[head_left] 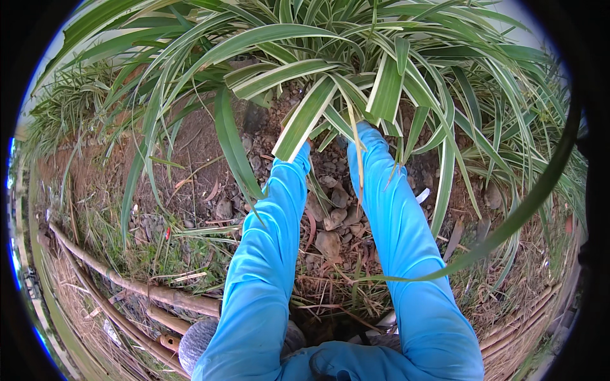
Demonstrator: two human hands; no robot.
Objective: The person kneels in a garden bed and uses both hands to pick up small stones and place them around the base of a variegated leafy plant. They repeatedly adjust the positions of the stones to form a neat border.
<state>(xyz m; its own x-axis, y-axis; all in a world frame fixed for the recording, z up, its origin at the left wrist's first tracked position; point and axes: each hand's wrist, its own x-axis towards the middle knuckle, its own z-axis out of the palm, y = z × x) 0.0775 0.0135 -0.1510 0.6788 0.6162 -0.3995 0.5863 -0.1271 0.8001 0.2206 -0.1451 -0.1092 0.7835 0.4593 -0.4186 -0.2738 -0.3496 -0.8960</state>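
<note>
Both my arms, in bright blue sleeves, stretch forward into a clump of long strap-like leaves (305, 127), green with cream edges. The left sleeve (260, 254) ends under a cut-ended striped leaf, which hides nearly all of my left hand. Close beside it, the right sleeve (406, 235) reaches the base of the clump, where drooping blades cover my right hand. Neither hand's fingers show, so what they touch or hold cannot be made out. Several blades near the hands have blunt, cut ends. A thin dry yellowish blade (356, 152) hangs across the right cuff.
Stones (328, 244) and bare reddish soil lie between my arms. Bamboo-like poles (140, 286) cross the ground at lower left, with more poles (521, 317) at lower right. One long leaf (508, 235) arches close over my right arm. Dry grass and low weeds surround the clump.
</note>
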